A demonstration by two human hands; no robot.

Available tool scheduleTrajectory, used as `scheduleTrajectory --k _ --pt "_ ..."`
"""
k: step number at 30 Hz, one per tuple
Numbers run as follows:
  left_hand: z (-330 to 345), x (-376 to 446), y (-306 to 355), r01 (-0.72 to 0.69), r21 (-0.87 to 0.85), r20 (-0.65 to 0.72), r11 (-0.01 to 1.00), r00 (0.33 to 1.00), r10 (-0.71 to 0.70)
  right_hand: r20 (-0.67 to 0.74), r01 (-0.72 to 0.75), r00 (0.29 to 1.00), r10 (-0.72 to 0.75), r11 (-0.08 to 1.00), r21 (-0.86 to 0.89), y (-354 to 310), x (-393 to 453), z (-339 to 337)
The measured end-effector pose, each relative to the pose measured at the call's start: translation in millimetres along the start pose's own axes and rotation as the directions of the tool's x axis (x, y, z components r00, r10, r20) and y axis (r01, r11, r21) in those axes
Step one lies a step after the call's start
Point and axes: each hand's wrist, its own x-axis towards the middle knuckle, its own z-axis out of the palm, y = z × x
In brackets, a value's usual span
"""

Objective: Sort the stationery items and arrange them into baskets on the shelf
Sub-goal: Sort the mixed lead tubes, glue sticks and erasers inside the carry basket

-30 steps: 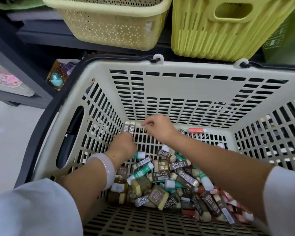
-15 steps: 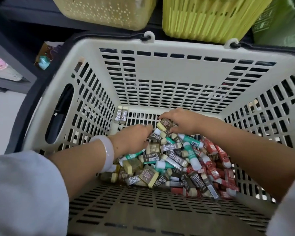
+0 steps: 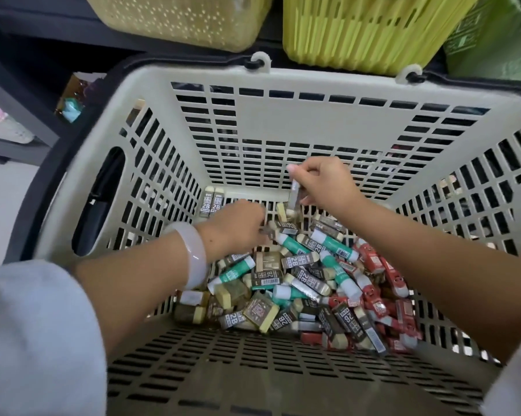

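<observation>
A beige slotted shopping basket (image 3: 283,121) holds a heap of erasers (image 3: 307,283) in grey 2B, green and red wrappers. Two grey 2B erasers (image 3: 211,202) stand upright side by side against the basket's far left corner. My right hand (image 3: 325,184) pinches a grey 2B eraser (image 3: 294,195) and holds it upright just above the heap's far edge. My left hand (image 3: 238,226), with a pale bangle on its wrist, reaches into the heap's far side; its fingertips are blurred and curled among the erasers, and whether they hold one is unclear.
On the shelf beyond stand a pale yellow perforated basket (image 3: 181,22) and a lime ribbed basket (image 3: 370,31). A green container (image 3: 499,40) is at the far right. Packaged goods (image 3: 76,97) lie on the lower left shelf. The basket's near floor is bare.
My right hand has lifted out of the heap with a grey eraser pinched upright. My left hand has stayed low at the heap's far side.
</observation>
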Motion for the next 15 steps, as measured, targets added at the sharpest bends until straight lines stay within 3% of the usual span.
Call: scheduleTrajectory --k 3,9,13,15 --pt "-29.7 -12.0 -18.7 0.180 -0.019 0.058 0.983 0.982 -0.179 0.001 -0.002 1.000 0.002 1.000 -0.010 -8.7 1.0 17.5" --pt "-43.3 -15.8 -38.0 0.420 -0.235 0.003 0.877 0.902 -0.431 0.118 -0.263 0.964 0.240 0.930 0.255 -13.3 1.1 64.2" --pt "-39.3 -10.2 -42.1 0.440 -0.253 0.007 0.862 0.891 -0.453 0.054 -0.199 0.978 0.201 0.979 -0.037 -18.0 8.9 95.1" --pt "-39.4 -11.1 -44.9 0.456 -0.261 0.015 0.851 0.883 -0.468 0.012 -0.192 0.981 0.195 0.976 -0.105 -19.8 13.8 106.4"
